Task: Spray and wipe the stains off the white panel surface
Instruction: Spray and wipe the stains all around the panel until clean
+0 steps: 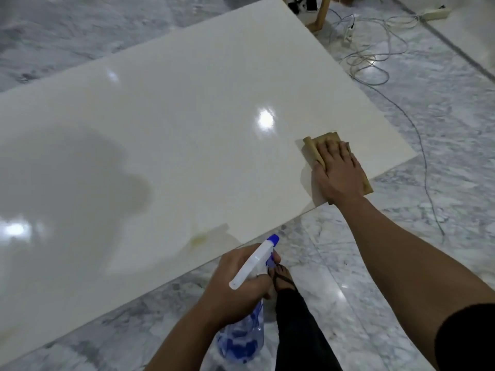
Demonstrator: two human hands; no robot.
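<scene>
A large glossy white panel (pixel 166 124) lies flat and fills most of the view. A yellowish stain (pixel 198 238) marks it near the front edge. My right hand (pixel 337 174) presses flat on a folded tan cloth (pixel 314 147) at the panel's near right edge, fingers straight. My left hand (pixel 238 285) grips a clear spray bottle (pixel 241 338) with a white trigger head and blue nozzle (pixel 273 239), held over the floor just in front of the panel, nozzle pointing towards the stain.
Grey marble floor (pixel 401 236) surrounds the panel. Cables (pixel 375 60) and a power strip (pixel 436 13) lie on the floor at the back right beside a wooden leg (pixel 320 17). My foot in a sandal (pixel 284 279) stands below the bottle.
</scene>
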